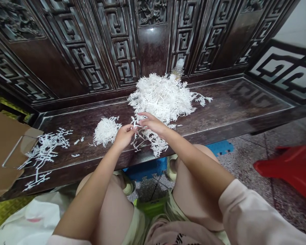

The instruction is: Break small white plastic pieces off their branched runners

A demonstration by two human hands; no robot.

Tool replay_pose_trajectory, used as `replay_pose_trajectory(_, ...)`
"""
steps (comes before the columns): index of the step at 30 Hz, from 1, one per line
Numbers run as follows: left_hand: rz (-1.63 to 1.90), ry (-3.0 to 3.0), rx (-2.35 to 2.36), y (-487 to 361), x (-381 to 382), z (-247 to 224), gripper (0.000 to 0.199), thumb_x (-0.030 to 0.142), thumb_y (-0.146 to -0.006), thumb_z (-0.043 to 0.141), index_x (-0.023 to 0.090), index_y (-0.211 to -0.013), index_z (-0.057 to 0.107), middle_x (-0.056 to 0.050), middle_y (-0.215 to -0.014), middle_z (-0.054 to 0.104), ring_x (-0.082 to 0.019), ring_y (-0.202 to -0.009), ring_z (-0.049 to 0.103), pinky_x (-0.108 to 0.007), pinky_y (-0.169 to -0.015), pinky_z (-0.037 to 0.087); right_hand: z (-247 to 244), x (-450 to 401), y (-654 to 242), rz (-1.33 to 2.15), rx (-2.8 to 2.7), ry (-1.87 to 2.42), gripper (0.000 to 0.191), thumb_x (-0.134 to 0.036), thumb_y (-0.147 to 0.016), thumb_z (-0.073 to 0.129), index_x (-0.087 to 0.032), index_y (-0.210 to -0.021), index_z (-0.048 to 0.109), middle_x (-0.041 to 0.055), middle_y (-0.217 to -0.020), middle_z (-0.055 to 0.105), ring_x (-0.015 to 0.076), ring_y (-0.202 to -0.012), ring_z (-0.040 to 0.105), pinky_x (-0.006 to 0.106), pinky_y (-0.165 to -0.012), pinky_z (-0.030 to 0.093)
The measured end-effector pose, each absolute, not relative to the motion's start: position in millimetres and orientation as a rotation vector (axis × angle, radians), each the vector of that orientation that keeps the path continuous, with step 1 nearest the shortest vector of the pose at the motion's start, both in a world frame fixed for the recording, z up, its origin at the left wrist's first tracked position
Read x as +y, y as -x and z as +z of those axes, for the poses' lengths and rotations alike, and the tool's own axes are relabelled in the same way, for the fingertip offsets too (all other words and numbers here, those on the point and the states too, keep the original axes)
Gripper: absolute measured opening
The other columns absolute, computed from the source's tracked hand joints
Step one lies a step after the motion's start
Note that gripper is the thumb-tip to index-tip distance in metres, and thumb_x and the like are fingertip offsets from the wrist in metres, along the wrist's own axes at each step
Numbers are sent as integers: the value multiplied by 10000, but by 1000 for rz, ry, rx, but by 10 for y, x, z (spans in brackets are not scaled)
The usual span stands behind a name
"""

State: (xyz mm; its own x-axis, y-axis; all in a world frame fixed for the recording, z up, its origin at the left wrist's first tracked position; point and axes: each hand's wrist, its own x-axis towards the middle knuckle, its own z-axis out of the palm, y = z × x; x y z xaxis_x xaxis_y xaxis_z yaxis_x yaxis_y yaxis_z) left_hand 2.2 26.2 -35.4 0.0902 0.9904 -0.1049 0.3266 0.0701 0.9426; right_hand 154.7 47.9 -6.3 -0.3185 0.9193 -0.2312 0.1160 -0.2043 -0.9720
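My left grip (124,137) is pinched, thumb against fingers, on a small white branching plastic-looking sprig (134,123), held just above the dark brown polished wooden worktop (226,105). My right grip (154,125) reaches in at the sprig's other side, fingers extended; whether they clasp it, I cannot tell. Just behind my right grip rises a large mound of feathery white sprigs (163,97), a clear bottle with a pale cap (178,68) behind it. Near my left grip lies a smaller heap of short white pieces (107,132).
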Motion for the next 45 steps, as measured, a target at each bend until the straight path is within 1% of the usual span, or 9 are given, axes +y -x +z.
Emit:
replay_pose_trajectory(4, 933, -1431, 1572, 111, 283, -323, 254, 410, -689, 517, 168, -729, 584, 22, -564, 491, -110, -538, 434, -224, -536, 313, -154, 551, -1581, 1455, -1453, 1411, 417, -188, -645, 529, -208, -1061, 497, 41, -947, 577, 141, -789, 526, 287, -717, 377)
replay_pose_trajectory(7, 869, -1531, 1584, 145, 269, -292, 260, 408, -688, 515, 170, -756, 594, 28, -556, 486, -106, -524, 419, -222, -523, 301, -252, 586, -1553, 1466, -1480, 1472, 261, -301, -693, 515, -161, -909, 561, 59, -892, 596, 145, -729, 536, 293, -687, 380)
replay_pose_trajectory(11, 737, -1686, 1505, 88, 233, -270, 266, 402, -705, 488, 168, -769, 596, 25, -591, 508, -109, -546, 428, -225, -535, 305, -362, 586, -1483, 1425, -1614, 1275, 296, -434, -706, 503, -154, -739, 590, 35, -771, 596, 139, -716, 525, 278, -693, 374)
replay_pose_trajectory(16, 645, -1822, 1442, 23, 225, -303, 283, 410, -713, 472, 152, -693, 585, 8, -607, 525, -128, -589, 451, -238, -561, 317, -387, 564, -1451, 1440, -1539, 1142, 195, -344, -695, 533, -151, -698, 561, 4, -711, 579, 119, -707, 519, 255, -697, 380)
replay_pose_trajectory(20, 605, -1747, 1363, 38, 241, -326, 300, 420, -694, 499, 156, -784, 608, -18, -735, 604, -159, -672, 514, -256, -625, 360, -326, 544, -1446, 1525, -1434, 1106, 129, -277, -697, 534, -152, -667, 531, -12, -677, 569, 100, -667, 521, 247, -699, 388)
replay_pose_trajectory(28, 769, -1571, 1239, 116, 238, -210, 261, 407, -685, 539, 153, -723, 583, -3, -690, 578, -134, -677, 513, -251, -658, 379, -270, 537, -1448, 1612, -1446, 958, 120, -263, -680, 566, -148, -716, 565, -8, -689, 569, 96, -662, 517, 251, -685, 404)
replay_pose_trajectory(34, 804, -1530, 1344, 71, 217, -228, 293, 399, -634, 600, 141, -771, 612, -15, -692, 595, -136, -640, 504, -251, -613, 359, -237, 532, -1475, 1424, -1683, 1047, 182, -319, -687, 551, -143, -698, 597, 7, -711, 583, 108, -689, 511, 262, -693, 390)
replay_pose_trajectory(42, 953, -1466, 1407, 153, 243, -192, 245, 392, -693, 539, 152, -732, 566, 7, -643, 526, -115, -617, 463, -231, -592, 337, -315, 643, -1582, 1168, -1942, 1373, 262, -164, -699, 462, -186, -918, 604, 42, -1032, 583, 156, -905, 528, 305, -812, 381)
replay_pose_trajectory(45, 981, -1493, 1409, 187, 259, -195, 241, 393, -702, 524, 156, -740, 551, 5, -661, 527, -118, -631, 466, -233, -600, 344, -320, 588, -1580, 1037, -2138, 1445, 326, -228, -725, 469, -202, -1040, 548, 61, -1084, 557, 197, -950, 516, 349, -823, 377)
